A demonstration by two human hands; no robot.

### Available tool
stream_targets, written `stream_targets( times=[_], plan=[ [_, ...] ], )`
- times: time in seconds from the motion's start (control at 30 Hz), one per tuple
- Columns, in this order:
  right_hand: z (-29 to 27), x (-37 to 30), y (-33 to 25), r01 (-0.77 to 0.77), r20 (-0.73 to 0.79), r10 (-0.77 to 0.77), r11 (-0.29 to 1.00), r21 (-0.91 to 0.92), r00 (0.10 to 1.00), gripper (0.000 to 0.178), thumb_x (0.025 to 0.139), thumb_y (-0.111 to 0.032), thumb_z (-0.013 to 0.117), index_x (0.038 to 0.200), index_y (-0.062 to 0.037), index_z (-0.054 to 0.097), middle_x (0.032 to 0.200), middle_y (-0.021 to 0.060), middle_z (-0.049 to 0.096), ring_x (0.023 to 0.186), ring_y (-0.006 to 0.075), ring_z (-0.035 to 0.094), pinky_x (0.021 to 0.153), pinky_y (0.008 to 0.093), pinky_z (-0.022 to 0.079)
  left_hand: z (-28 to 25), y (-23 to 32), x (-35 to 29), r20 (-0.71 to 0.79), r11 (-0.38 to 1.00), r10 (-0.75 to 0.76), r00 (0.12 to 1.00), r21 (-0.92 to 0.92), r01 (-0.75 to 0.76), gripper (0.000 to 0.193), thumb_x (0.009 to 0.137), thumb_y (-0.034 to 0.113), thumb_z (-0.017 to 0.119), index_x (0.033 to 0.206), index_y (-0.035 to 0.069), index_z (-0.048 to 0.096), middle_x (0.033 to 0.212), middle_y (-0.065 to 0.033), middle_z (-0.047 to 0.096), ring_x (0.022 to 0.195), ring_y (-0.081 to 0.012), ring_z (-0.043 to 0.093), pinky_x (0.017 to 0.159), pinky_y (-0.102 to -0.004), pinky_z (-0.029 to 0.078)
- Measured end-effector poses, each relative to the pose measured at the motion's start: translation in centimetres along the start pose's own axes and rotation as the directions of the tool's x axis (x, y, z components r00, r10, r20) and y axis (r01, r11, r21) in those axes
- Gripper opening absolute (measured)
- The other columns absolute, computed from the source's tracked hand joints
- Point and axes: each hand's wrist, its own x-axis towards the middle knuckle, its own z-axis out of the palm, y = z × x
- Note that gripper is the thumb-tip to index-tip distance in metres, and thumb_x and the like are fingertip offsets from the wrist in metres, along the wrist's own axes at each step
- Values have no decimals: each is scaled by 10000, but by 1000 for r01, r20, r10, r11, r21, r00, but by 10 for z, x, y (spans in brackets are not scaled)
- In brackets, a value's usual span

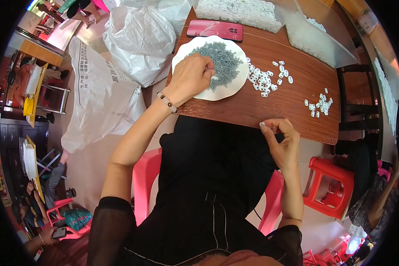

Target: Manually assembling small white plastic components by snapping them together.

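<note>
Grey pins [224, 60] on the white plate [188, 55] are pinched by the left hand [191, 76]; right hand [281, 139] clamps a white piece [262, 124].

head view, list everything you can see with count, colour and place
round white plate: one, table's left part
small grey metal pins: a heap, on the plate
small white plastic pieces: many, two loose clusters right of the plate
red phone: one, flat, beyond the plate
brown wooden table: one, ahead
white plastic sacks: several, floor on the left
pink plastic chair: one, under the person
red plastic stool: one, lower right
left hand: on the pin heap
right hand: pinching one white piece at the table edge
</note>
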Motion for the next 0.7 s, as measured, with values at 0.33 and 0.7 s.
stream_targets(
  times=[0.33, 0.7],
  plan=[
    [4, 4, 4, -26, 2, 26, 999, 43, 1000, 92, 814, -89, 722, 854, -13, 691, 695, 61, 614, 660, 145, 536, 637, 271, 444, 1, -7, 1, -99, 957, -39, 994, -290, 8, 132, 860, 95, 635, 881, -29, 677, 686, -94, 648, 570, -123, 542, 548, -292, 435],
    [2, 26, 11, -134, 90, 117, 968, 214, 989, 82, 844, -84, 682, 889, -14, 681, 665, -18, 562, 610, 55, 453, 571, 224, 388, 4, 6, -8, 61, 564, -219, 974, -807, 177, 225, 928, 196, 614, 883, -18, 665, 725, -6, 646, 587, -32, 507, 522, -205, 395]
  ],
)
